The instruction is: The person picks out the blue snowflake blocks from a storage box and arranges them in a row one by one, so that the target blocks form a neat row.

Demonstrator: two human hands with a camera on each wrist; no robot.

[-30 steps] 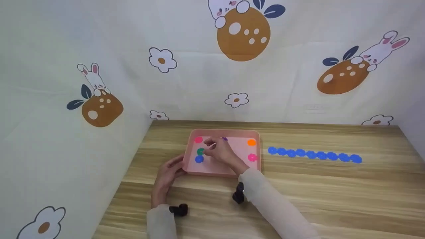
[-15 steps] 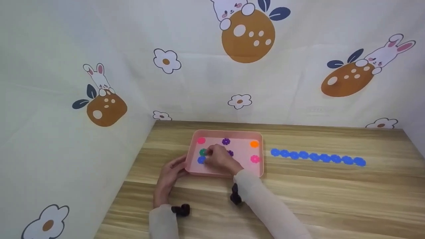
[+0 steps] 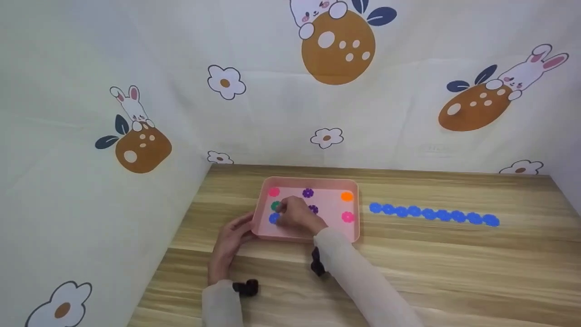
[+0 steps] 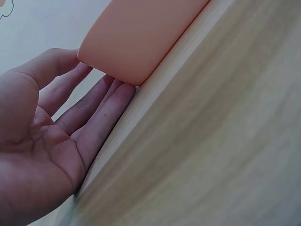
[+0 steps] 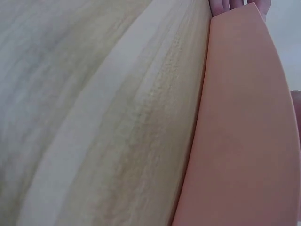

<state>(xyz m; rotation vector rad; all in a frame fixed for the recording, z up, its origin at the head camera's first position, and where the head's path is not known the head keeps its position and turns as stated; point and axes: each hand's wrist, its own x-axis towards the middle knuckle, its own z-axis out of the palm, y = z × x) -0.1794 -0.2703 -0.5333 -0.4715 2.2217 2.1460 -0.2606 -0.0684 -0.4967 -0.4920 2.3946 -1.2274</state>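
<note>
In the head view, my left hand [image 3: 229, 240] touches the lower left corner of a pink tray [image 3: 313, 182]. Its fingertips rest against the outside wall, as the left wrist view shows with the hand [image 4: 51, 127] beside the tray [image 4: 136, 42]. My right hand [image 3: 297, 215] reaches inside the tray, fingers bent. Its fingertips are at a blue flower-shaped piece [image 3: 273, 218] and partly cover it and the green flower-shaped piece [image 3: 275, 205] just above. Whether they pinch the blue piece is hidden.
The tray also holds a red-pink piece [image 3: 274, 192], an orange piece [image 3: 347, 196], a pink piece [image 3: 347, 217] and two purple ones, one purple piece [image 3: 308, 193] at the back. A row of several blue pieces [image 3: 429, 214] lies right of the tray on the wooden table [image 3: 454, 268].
My right hand has come down and slightly left, from above the green piece to the blue one, uncovering the purple pieces. The left hand stays at the tray's corner.
</note>
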